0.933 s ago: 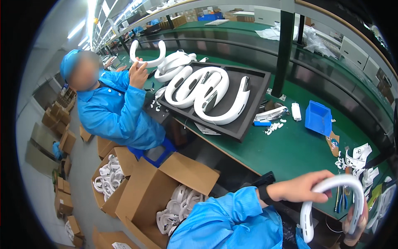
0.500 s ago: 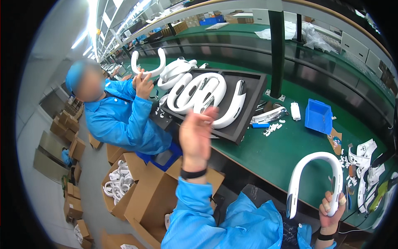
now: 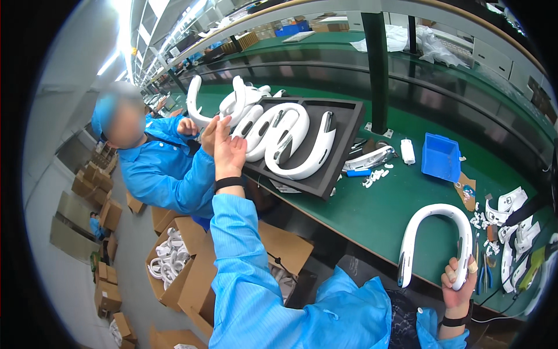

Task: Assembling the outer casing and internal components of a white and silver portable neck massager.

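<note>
My right hand grips one leg of a white U-shaped plastic part, held upright over the near edge of the green bench. My left hand is stretched far out to the left, fingers apart and holding nothing, just short of the near left corner of a black tray. Several white U-shaped parts lie in that tray. A co-worker in a blue coat sits beside the tray and holds another white U-shaped part.
A blue bin, a white roll and small white pieces lie right of the tray. More white pieces and tools crowd the bench's right end. Open cardboard boxes with white parts stand on the floor at the left.
My left hand let go of the U-shaped part and swung up and left toward the black tray. My right hand alone now holds the part, lower on its leg.
</note>
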